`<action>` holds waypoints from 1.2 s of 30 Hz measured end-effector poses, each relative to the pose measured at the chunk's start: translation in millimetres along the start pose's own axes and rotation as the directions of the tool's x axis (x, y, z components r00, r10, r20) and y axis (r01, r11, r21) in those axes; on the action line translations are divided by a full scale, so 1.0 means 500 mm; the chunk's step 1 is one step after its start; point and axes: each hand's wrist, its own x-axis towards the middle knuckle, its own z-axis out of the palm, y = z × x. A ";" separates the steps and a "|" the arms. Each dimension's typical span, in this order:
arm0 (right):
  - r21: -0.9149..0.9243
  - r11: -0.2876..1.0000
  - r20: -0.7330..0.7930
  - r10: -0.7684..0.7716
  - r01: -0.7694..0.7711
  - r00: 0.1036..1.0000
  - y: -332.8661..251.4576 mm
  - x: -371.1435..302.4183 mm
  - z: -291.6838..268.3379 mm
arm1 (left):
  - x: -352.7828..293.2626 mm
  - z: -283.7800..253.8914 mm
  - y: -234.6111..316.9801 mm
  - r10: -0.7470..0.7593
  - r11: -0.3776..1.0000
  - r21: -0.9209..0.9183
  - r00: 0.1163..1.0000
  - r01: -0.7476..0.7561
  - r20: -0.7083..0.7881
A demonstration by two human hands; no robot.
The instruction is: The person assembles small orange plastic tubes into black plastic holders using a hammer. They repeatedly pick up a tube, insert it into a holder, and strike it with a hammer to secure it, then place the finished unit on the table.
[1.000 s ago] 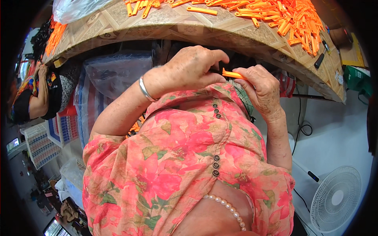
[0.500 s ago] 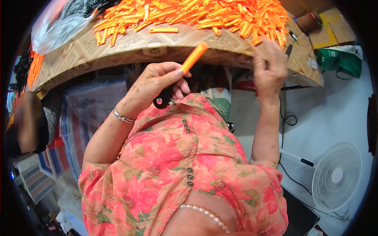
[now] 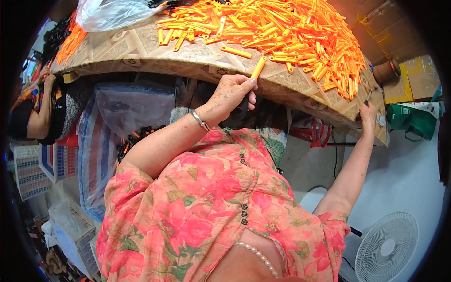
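My left hand (image 3: 235, 96) is closed round an orange plastic handle (image 3: 258, 68) that points up and away over the table's front edge. A black piece (image 3: 242, 107) shows below its fingers; how the two join is hidden. At the table's right end, my right hand (image 3: 368, 114) has its fingers closed at a small slim tool (image 3: 369, 97), whose tip sticks out past them. A large pile of orange handles (image 3: 291, 35) covers the back of the table (image 3: 141, 47). One loose orange handle (image 3: 236, 52) lies in front of the pile.
A clear plastic bag (image 3: 112, 14) lies at the table's far left. A brown spool (image 3: 386, 71), cardboard boxes (image 3: 418, 77) and a green bag (image 3: 408, 118) stand at the right. A white fan (image 3: 387, 246) is at lower right. Another person's arm (image 3: 42, 110) shows at far left.
My right hand has moved right and reached down to the slim tool at the table's end. My left hand still holds the orange handle. The whole view has shifted.
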 end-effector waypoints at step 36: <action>0.440 0.568 -0.063 -0.753 0.696 0.654 -0.447 -0.588 0.011 | 0.019 -0.014 0.039 -0.116 0.990 0.066 0.990 0.122 -0.086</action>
